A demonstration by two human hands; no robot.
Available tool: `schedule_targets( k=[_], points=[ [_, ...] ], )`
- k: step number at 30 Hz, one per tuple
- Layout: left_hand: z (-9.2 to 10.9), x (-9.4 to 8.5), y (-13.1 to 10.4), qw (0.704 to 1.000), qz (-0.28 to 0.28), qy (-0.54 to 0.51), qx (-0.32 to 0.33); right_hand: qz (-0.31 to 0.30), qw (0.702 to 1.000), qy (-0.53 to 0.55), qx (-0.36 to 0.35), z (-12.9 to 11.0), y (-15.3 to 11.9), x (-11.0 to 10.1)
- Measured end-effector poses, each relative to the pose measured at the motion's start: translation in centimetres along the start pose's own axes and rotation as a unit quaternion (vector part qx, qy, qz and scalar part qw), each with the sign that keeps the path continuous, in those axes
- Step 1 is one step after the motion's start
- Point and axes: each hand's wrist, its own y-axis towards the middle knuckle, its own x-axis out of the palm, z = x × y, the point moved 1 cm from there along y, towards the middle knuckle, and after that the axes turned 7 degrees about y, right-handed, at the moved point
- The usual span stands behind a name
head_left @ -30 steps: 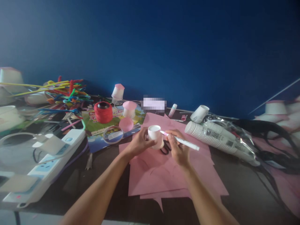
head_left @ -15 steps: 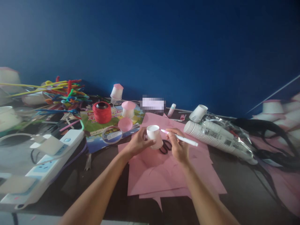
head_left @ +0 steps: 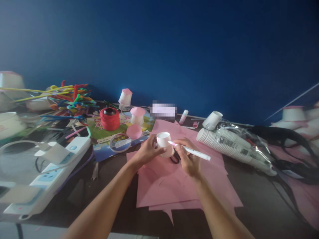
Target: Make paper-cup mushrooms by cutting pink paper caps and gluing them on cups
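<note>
A small white paper cup (head_left: 164,144), bottom side up, is gripped from its left by my left hand (head_left: 149,150), the thumb lying across its front. My right hand (head_left: 187,156) holds a white marker (head_left: 196,152) like a pen, its pink tip at the cup's right side near the upper edge. Under both hands lie overlapping pink paper sheets (head_left: 174,186). Black-handled scissors (head_left: 175,158) rest on the paper, partly hidden behind the cup and my right hand.
Left: a red string spool (head_left: 109,119), a roll of tape (head_left: 120,143), a pink-topped cup (head_left: 137,115), colourful pipe cleaners (head_left: 74,96) and a power strip (head_left: 53,174). Right: stacked paper cups (head_left: 221,143) in plastic. Behind: a glue stick (head_left: 183,117) by the blue wall.
The marker's tip has moved left and slightly down, onto the cup's side. My right hand has shifted a little left with it. The view has moved slightly.
</note>
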Motion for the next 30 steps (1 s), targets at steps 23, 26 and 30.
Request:
schedule_targets(
  k=[23,26,30],
  points=[
    [0.4,-0.1,0.0,0.999,0.019,0.008,-0.03,-0.01,1.0,-0.007,0.005,0.0,0.1,0.1],
    [0.3,-0.1,0.0,0.999,0.024,0.001,-0.035,0.003,1.0,-0.01,0.024,0.4,0.1,-0.2],
    [0.1,-0.1,0.0,0.999,0.023,-0.013,-0.04,0.035,0.999,-0.018,0.034,1.0,0.2,-0.5]
  ],
)
